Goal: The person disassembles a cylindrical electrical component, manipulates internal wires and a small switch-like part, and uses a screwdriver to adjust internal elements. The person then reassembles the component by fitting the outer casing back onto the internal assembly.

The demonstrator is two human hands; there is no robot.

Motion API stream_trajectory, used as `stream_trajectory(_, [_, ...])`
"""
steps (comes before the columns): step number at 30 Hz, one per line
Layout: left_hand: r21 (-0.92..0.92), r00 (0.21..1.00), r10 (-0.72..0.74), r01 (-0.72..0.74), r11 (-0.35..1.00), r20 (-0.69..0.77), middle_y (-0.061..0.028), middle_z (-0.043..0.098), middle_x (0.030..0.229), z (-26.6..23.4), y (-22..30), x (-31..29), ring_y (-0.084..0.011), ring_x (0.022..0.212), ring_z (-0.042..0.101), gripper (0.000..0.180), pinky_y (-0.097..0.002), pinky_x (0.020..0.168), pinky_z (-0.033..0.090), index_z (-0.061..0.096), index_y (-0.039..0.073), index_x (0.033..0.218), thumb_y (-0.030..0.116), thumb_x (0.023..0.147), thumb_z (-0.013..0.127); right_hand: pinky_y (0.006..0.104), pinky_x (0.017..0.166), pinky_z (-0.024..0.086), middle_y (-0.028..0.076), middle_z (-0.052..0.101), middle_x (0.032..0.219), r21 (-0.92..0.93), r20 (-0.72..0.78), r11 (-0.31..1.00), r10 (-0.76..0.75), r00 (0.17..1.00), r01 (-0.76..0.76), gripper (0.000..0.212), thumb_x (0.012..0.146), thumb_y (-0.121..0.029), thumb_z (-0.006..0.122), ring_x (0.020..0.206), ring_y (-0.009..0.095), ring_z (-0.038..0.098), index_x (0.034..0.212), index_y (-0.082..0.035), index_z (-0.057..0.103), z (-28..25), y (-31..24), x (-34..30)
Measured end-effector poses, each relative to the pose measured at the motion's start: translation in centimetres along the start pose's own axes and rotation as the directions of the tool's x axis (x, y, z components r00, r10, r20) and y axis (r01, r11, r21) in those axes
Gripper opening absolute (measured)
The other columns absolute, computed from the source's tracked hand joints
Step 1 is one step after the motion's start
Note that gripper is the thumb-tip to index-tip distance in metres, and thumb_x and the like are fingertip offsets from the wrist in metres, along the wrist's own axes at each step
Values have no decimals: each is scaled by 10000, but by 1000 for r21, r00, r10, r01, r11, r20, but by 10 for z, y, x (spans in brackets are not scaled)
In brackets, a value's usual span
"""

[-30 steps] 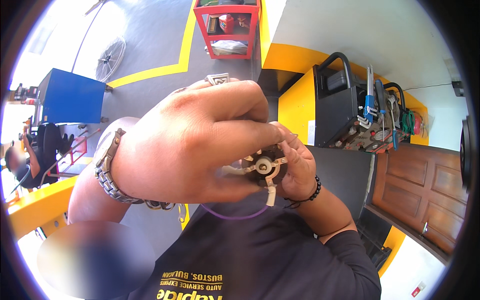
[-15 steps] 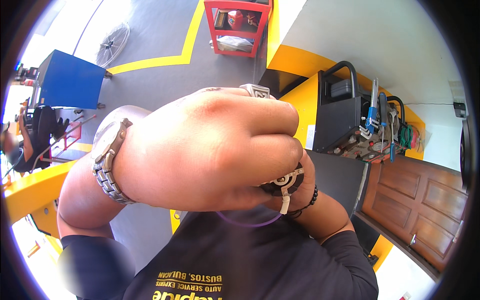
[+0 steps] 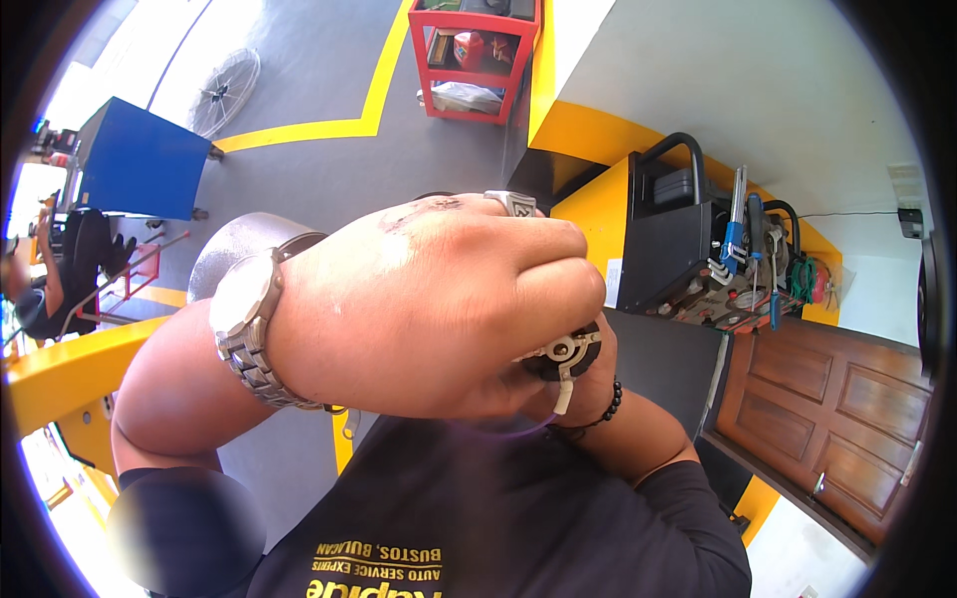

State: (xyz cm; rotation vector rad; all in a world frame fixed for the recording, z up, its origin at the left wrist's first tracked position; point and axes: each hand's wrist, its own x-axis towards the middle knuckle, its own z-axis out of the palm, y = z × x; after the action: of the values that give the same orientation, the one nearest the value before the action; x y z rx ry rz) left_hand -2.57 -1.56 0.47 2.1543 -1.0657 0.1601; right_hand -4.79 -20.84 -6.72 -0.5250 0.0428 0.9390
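Fingers of the left hand (image 3: 429, 309) curl tight around a small round black-and-silver metal part (image 3: 563, 354) at the centre of the frame, most of it hidden behind the knuckles, with a pale tab hanging from its lower edge. The right hand (image 3: 588, 384) sits just behind and below the part, touching it; how its fingers are set cannot be told, as the left fist covers them. A silver ring (image 3: 511, 203) shows on top of the left hand, a silver metal-link wristwatch (image 3: 244, 324) bands its wrist at centre left, and a black beaded bracelet (image 3: 603, 407) circles the right wrist. Below, a dark shirt (image 3: 478, 508) with yellow lettering fills the lower frame. At right, a black tool cart (image 3: 663, 244) with hand tools stands above a brown wooden panelled door (image 3: 842, 419). A red shelf trolley (image 3: 474, 50) sits at the top centre on grey floor with yellow lines, a blue cabinet (image 3: 135, 164) at upper left.
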Motion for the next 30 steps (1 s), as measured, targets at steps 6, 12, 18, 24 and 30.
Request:
stream_trajectory(6, [78, 995, 92, -95, 992, 46, -97, 633, 902, 1, 1, -2, -248, 739, 663, 456, -342, 626, 533, 673, 18, 1011, 174, 610, 825, 346, 939, 554, 123, 649, 1208, -7, -21, 1000, 13, 1000, -13, 454, 1050, -371, 395, 1114, 208, 660, 1264, -6, 560, 0, 1, -3])
stream_trajectory(12, [5, 996, 89, -89, 996, 21, -105, 621, 896, 4, 1, -3, -257, 725, 650, 468, -348, 620, 523, 663, 11, 1010, 188, 605, 816, 340, 942, 558, 121, 649, 1204, -46, -43, 999, 13, 999, -15, 438, 1056, -362, 395, 1115, 204, 663, 1257, -9, 558, 1, 2, -7])
stream_trajectory(18, [-9, 995, 59, -58, 998, 79, -90, 626, 898, 3, 1, -1, -247, 716, 643, 472, -350, 614, 508, 660, 38, 1013, 217, 609, 827, 341, 938, 560, 123, 652, 1197, 175, -15, 978, 116, 993, -112, 423, 1054, -342, 392, 1104, 209, 669, 1252, -8, 558, -1, 0, -5])
stream_trajectory(24, [37, 994, 68, -71, 997, 86, -68, 629, 855, 5, 0, 0, -242, 681, 634, 427, -350, 612, 498, 658, 70, 974, 267, 640, 835, 312, 906, 556, 97, 666, 1116, -82, -137, 994, 54, 989, -65, 412, 1064, -354, 382, 1044, 188, 677, 1209, -26, 585, 16, -11, 4])
stream_trajectory(30, [133, 1000, 3, 1, 991, -31, -74, 626, 826, 5, 11, 3, -243, 641, 628, 470, -352, 598, 501, 642, 70, 931, 330, 615, 874, 301, 823, 532, 67, 654, 990, -33, -17, 998, -61, 998, 60, 365, 1061, -352, 389, 912, 160, 655, 1080, -58, 605, 4, -13, 13])
